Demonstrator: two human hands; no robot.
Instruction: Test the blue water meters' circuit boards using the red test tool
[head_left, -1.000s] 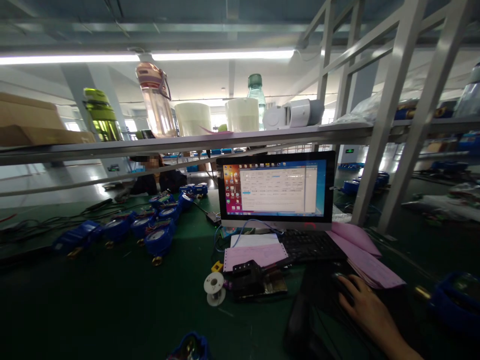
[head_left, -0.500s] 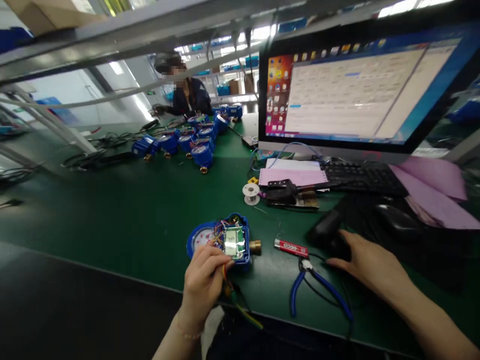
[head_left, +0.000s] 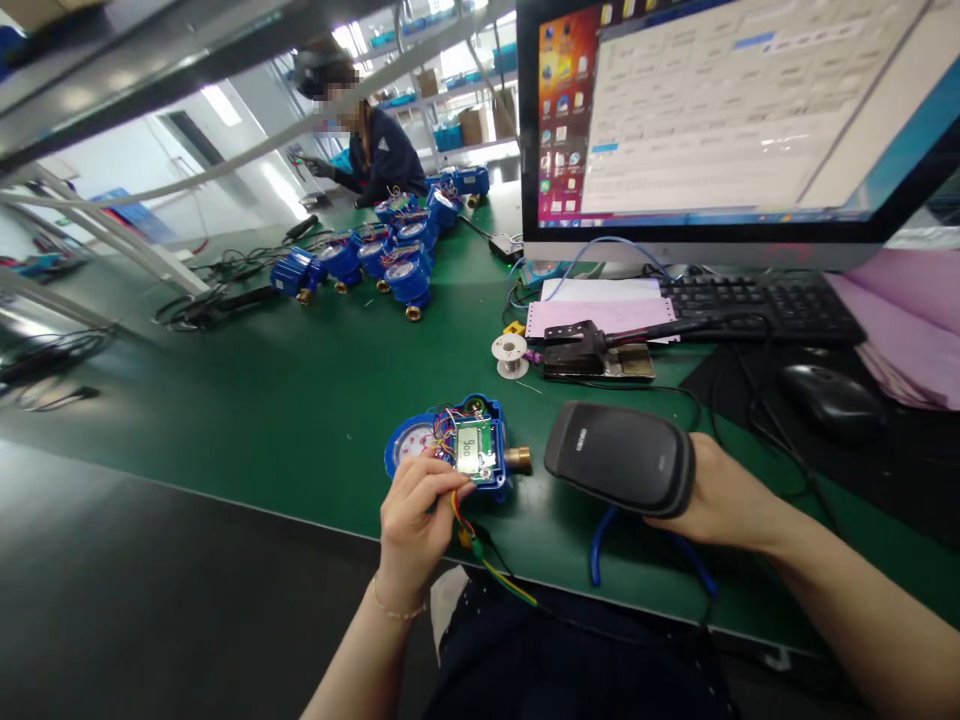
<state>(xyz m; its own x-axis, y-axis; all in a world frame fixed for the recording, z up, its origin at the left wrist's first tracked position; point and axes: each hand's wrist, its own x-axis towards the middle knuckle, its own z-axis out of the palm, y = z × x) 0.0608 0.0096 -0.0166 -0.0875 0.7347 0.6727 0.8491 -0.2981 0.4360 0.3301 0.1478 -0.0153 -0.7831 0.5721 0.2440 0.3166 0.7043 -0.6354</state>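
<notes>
A blue water meter [head_left: 498,492] lies open on the bench, showing its circuit board, a small lit display [head_left: 469,450] and a brass fitting [head_left: 517,459]. My left hand [head_left: 417,510] is closed at the board's near edge, pinching the end of some coloured wires [head_left: 463,522]; the fingers hide the exact tip. A green and yellow lead [head_left: 510,583] trails from these wires toward my lap. In my right hand [head_left: 724,497] is a black barcode scanner [head_left: 619,455], raised over the bench right of the brass fitting. Blue-handled pliers [head_left: 598,550] lie partly hidden beneath it.
Behind the meter stand a solder spool [head_left: 511,356], a black tool holder [head_left: 574,350] and papers [head_left: 592,318]. A monitor [head_left: 712,250], keyboard [head_left: 772,308] and mouse [head_left: 831,398] fill the right. Several blue meters [head_left: 409,282] sit further back, near a co-worker [head_left: 386,150].
My right hand has lifted the barcode scanner from the bench and swung it left, covering the red-labelled stick and part of the pliers. Digits now show on the meter's display. My left hand keeps its pinch.
</notes>
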